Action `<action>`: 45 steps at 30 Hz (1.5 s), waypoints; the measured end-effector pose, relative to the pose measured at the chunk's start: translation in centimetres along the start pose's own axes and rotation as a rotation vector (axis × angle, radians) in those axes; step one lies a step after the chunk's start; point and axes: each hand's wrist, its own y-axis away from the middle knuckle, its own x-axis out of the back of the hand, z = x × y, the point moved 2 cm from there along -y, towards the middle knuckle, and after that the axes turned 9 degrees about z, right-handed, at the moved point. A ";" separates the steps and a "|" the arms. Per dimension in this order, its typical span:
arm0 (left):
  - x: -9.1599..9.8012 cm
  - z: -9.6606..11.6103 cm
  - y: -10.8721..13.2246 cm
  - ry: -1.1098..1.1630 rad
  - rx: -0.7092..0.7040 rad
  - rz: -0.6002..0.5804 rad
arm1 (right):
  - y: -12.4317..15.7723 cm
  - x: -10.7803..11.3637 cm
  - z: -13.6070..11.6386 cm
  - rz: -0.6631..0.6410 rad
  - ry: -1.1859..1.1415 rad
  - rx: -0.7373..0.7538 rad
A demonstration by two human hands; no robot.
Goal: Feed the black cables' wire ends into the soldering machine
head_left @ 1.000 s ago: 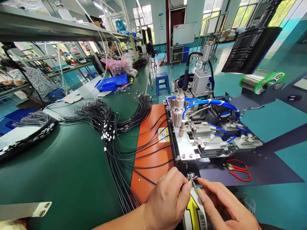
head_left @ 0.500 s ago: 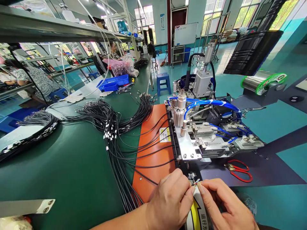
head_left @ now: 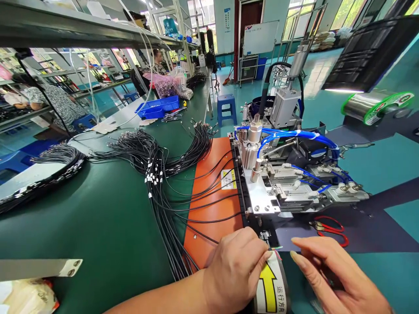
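Observation:
My left hand (head_left: 237,264) is closed in a pinch on a black cable (head_left: 206,236), which runs in from the left across the orange plate (head_left: 209,213). Thin coloured wire ends (head_left: 277,248) stick out to the right of its fingertips. Beneath them is a rounded surface with a yellow arrow label (head_left: 269,288). My right hand (head_left: 340,274) hangs to the right, thumb and forefinger apart, with nothing visible between them; its other fingers are curled and partly hidden. Just beyond the hands stands a metal machine (head_left: 262,187) with blue air tubes. Several cables lead from a large bundle (head_left: 153,170) to its edge.
Red-handled scissors (head_left: 330,226) lie behind my right hand. A solder wire spool (head_left: 376,107) and a black lamp head (head_left: 369,54) are at the right. Blue bins (head_left: 157,108) stand farther back on the green table (head_left: 108,235). Other people sit in the background.
My right hand has let go of the wire ends and moved right, its thumb and forefinger spreading. My left hand keeps its pinch. The view has shifted slightly.

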 end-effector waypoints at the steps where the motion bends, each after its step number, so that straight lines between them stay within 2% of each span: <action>1: 0.1 0.1 0.0 0.000 0.005 -0.007 | -0.3 0.1 0.0 -0.039 -0.007 0.039; 5: 0.2 0.2 0.0 0.008 -0.004 -0.021 | -1.2 -0.3 -0.7 -0.125 -0.026 0.174; 10: 0.3 0.3 -0.1 -0.013 -0.042 -0.048 | -1.8 -1.5 -1.3 -0.227 0.030 0.180; 15: 0.3 0.2 0.0 -0.003 -0.126 -0.060 | -2.1 -2.2 -1.9 -0.329 0.115 0.266; 18: 0.3 0.0 -0.2 0.089 -0.040 -0.034 | -2.7 -1.3 -1.8 -0.284 -0.030 0.113; 21: 0.5 0.0 -0.3 0.168 0.039 0.008 | -3.0 -0.1 -0.9 -0.147 -0.152 -0.237; 22: 0.6 0.0 -0.3 0.182 0.048 0.018 | -2.9 0.0 -0.6 -0.150 -0.211 -0.363; 24: 0.6 0.0 -0.3 0.200 0.058 0.026 | -2.3 -0.3 -0.2 -0.262 -0.383 -0.573; 26: 0.6 0.0 -0.3 0.209 0.063 0.021 | -1.7 -0.9 -0.3 -0.362 -0.562 -0.684; 31: 0.5 -0.1 -0.2 0.228 0.044 0.003 | -1.1 -2.2 -0.7 -0.448 -0.727 -0.749; 45: 0.4 0.0 -0.1 0.202 0.037 -0.011 | -1.2 -2.2 -0.7 -0.461 -0.678 -0.711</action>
